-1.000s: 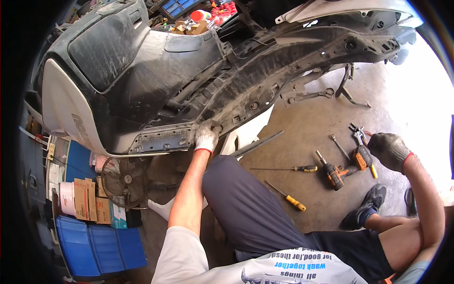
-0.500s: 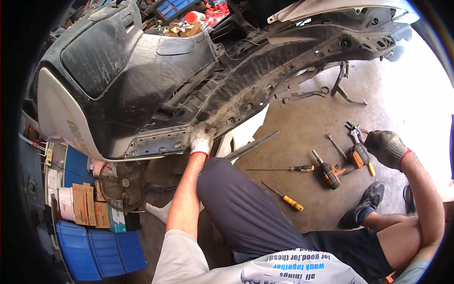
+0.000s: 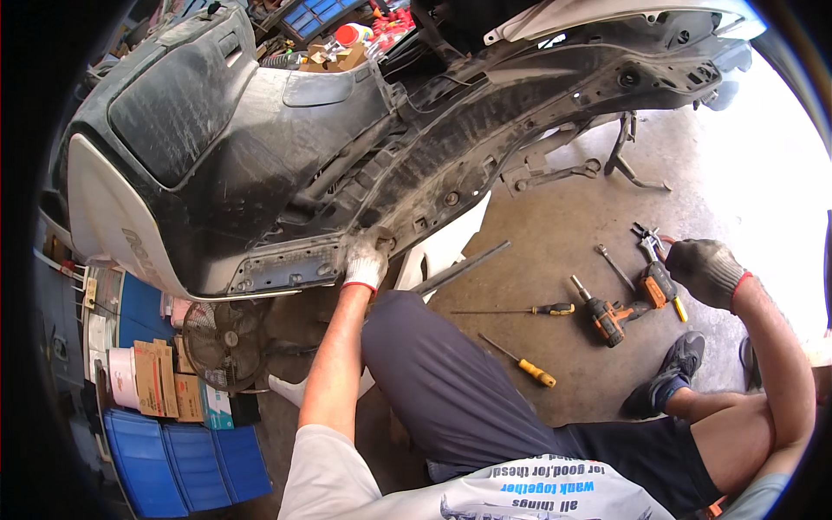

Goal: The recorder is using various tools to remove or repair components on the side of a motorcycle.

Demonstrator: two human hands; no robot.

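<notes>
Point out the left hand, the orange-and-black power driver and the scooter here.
left hand (image 3: 367, 257): head view, middle of the glove.
power driver (image 3: 607, 322): head view, on its motor housing.
scooter (image 3: 431, 149): head view, on its dark middle section.

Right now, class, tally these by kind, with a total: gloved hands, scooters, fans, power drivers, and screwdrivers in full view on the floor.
Gloved hands: 2
Scooter: 1
Fan: 1
Power driver: 1
Screwdrivers: 2
Total: 7
</notes>
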